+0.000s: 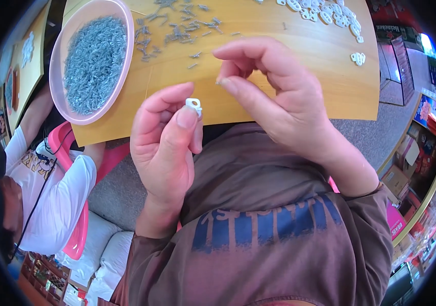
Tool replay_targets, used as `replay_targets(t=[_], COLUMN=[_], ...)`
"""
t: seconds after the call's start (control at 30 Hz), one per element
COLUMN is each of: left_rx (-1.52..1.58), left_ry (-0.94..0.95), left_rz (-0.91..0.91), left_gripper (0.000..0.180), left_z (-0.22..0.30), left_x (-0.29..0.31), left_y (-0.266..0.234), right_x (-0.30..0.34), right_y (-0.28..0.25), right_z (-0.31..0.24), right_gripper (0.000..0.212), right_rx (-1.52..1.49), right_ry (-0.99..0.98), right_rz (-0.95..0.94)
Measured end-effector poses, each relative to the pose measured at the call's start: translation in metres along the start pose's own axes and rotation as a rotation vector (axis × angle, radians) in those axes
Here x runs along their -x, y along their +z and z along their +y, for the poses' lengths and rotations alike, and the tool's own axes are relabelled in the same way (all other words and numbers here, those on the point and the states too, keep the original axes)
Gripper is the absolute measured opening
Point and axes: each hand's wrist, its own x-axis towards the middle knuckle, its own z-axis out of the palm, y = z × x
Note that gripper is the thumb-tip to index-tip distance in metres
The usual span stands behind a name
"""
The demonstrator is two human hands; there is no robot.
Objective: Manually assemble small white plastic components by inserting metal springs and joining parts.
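Observation:
My left hand [164, 137] pinches a small white plastic piece [194, 105] with a hole in it between thumb and fingers, raised in front of the table's near edge. Just right of it, my right hand [279, 86] hovers over the edge with curled fingers. Its forefinger is lifted away, while the thumb tip lies close to another finger. A tiny speck shows at that thumb tip, too small to name. Loose metal springs [179, 33] are scattered on the table beyond my hands.
A pink oval basin [127, 51] full of small springs stands at the table's left. White plastic pieces [325, 15] lie heaped at the far right, with a small cluster [358, 59] nearer. A person in a white shirt [54, 199] sits by a pink chair [77, 237] at left.

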Motion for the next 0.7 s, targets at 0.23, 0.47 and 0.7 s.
replay_targets(t=[0.23,0.47,0.7], left_rx=[-0.043,-0.18,-0.219], left_ry=[0.062,0.122,0.142], left_rz=[-0.074,-0.105,-0.118], left_gripper=[0.023,0.021,0.019], left_z=[0.007,0.004,0.0], left_x=[0.002,0.003,0.004], left_y=[0.015,0.021,0.024], right_x=[0.013,0.018,0.023], right_y=[-0.006,-0.013,-0.018], right_z=[-0.023,-0.026,-0.023], right_gripper=[0.032,0.032,0.032], right_rx=[-0.294,-0.28,-0.175], right_ry=[0.149,0.14,0.123], right_rz=[-0.019,-0.031,-0.049])
